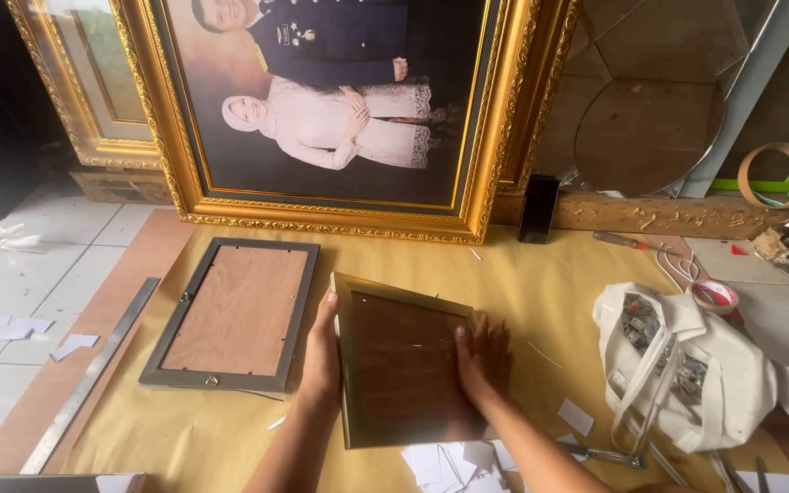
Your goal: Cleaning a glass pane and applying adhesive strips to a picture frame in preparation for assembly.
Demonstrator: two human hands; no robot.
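A sheet of tan kraft paper covers the floor work area, with white tiles showing at its far left and a large ornate gilt frame holding a portrait photograph propped upright at the back. Well to the left of the left hand, a long metal ruler lies diagonally along the paper's edge, with white paper scraps on the tiles beyond it. Just left of that hand lies a grey picture frame, face down, its brown backing board showing. The left hand grips the left edge of a small gold picture frame, fingers curled round the rail; the frame is tilted a little on the paper, directly in front of the person. The right hand lies flat with fingers spread on the frame's dark brown panel near its right edge, pressing on it rather than closing on anything. Below the hands, near the bottom edge, sits a heap of white paper offcuts. Beyond the right hand, a dark phone leans against the gilt frame. To the right of the right hand lies a white cloth bag with small metal fittings inside, and behind it a roll of red and white tape.
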